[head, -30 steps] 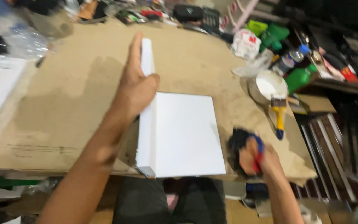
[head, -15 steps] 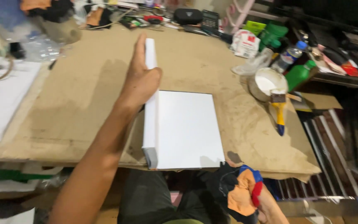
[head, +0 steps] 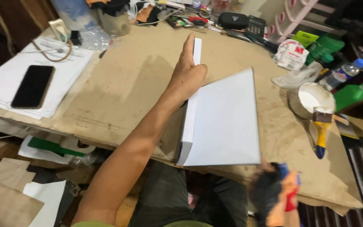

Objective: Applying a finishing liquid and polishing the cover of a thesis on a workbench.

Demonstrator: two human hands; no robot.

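Pressed flat along the spine edge of a thick white block of paper (head: 223,122), the left hand (head: 189,73) has its fingers straight and together, pointing away from the person, with the thumb bent against the top sheet; it braces the block rather than closing round it. That block lies on a large sheet of brown cardboard (head: 127,84) that covers the worktable, its near corner reaching just past the cardboard's front edge, and its right side looks lifted a little, though the angle is hard to judge. A narrow white strip (head: 197,50) stands out beyond the fingertips, in line with the spine.

Low at the right, the right hand (head: 276,197) is blurred; it is closed round a dark bundle with orange, red and blue patches (head: 284,191), perhaps cloth, and I cannot tell exactly what it is. It sits just off the front edge of the cardboard, near the block's lower right corner but apart from it.

On the right of the table stands a round tub of white paste (head: 314,98), with a brush with a yellow and blue handle (head: 321,132) lying against it. Green bottles (head: 349,94) stand behind. On the left a black phone (head: 33,86) rests on a stack of white papers (head: 5,80). At the far edge lie a calculator (head: 256,26) and a black pouch (head: 233,20)
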